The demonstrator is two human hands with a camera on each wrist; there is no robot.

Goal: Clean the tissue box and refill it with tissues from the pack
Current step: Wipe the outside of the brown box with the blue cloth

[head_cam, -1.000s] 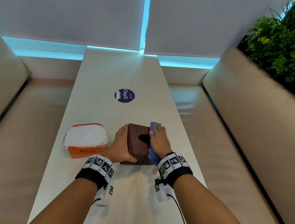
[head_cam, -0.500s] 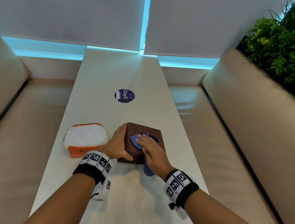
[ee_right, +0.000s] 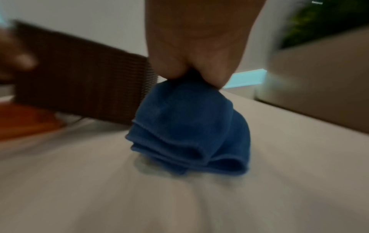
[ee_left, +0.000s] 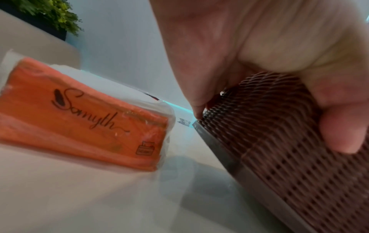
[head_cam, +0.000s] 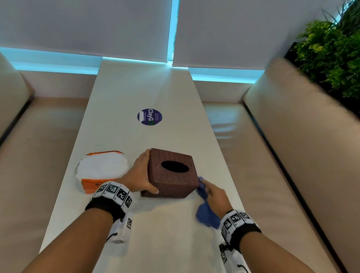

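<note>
Head view: left hand (head_cam: pixel 140 176) fingers wrap the tissue box (head_cam: pixel 172 173), steadying it on the surface (head_cam: pixel 159 240).
Right hand (head_cam: pixel 215 194): fingers pinch the blue cloth (ee_right: pixel 189 126) beside the box, ready for wiping.
Pack (head_cam: pixel 102 170): just behind left fingers, for refill.

Left hand (head_cam: pixel 140 175): forearm extended forward, banded wrist low; palm against the left side of the tissue box (head_cam: pixel 173 173), thumb (ee_left: pixel 343 130) curled over its near face, fingers along the far edge.
Right hand (head_cam: pixel 215 193): forearm extended forward, banded wrist raised; fingertips (ee_right: pixel 211 74) bunched, pinching the blue cloth (ee_right: pixel 189 127) just beside the box's near right corner.
</note>
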